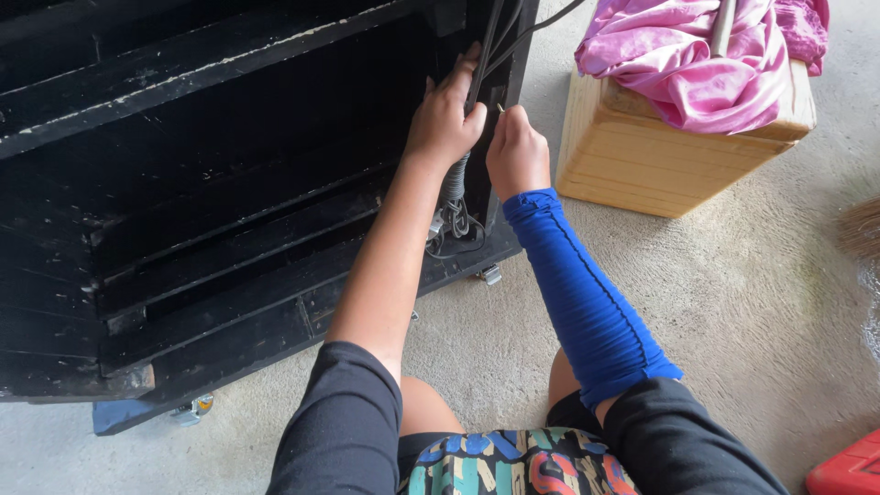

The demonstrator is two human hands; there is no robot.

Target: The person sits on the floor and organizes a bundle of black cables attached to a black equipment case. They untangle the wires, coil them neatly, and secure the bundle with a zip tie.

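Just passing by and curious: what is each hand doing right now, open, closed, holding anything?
Left hand: closed around the dark cables at the black cabinet.
Right hand: closed in a fist, pinching something thin; too small to identify.

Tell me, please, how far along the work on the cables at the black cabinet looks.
Done: little shows. In hand: the left hand grips the dark cables against the black cabinet, and the right hand pinches a small pale piece beside them. Left: loose wire loops hang untidied below.

Cables (513, 32) cut off at top edge; red object (848, 469) cropped at corner; left hand (446, 115) fingertips hidden behind cables.
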